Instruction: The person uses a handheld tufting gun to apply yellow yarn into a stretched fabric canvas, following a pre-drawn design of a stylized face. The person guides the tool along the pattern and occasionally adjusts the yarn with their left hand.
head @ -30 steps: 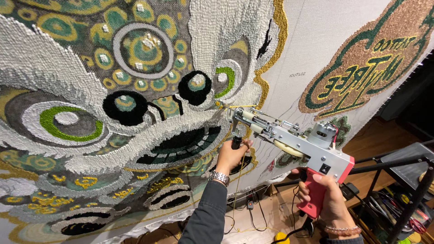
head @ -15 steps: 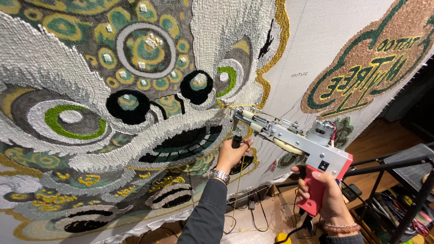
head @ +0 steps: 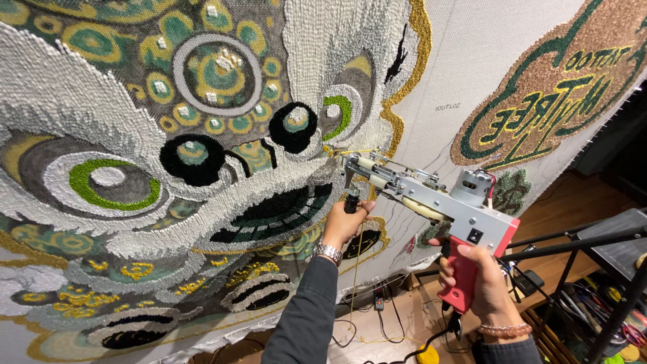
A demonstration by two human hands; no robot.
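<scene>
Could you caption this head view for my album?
Both hands press a red-handled metal tufting gun against a colourful tufted lion-face rug.

Lighting bright and even across the tufted cloth (head: 202,168) in front of me; source looks to sit above and in front, no hard hotspot. Pale yarn near the top reads close to white but keeps its loop texture. Slight sheen on the metal body of the tufting gun (head: 431,195); no blown glare. Soft, short shadow under the gun against the cloth. My left hand (head: 345,222) and right hand (head: 475,283) are evenly lit, edges crisp, no motion blur. Wide-angle lens: the frame's lines bow and stretch toward the corners. Lower right falls off dim; the floor (head: 573,216) and dark rack (head: 606,269) lose detail in shade.
</scene>
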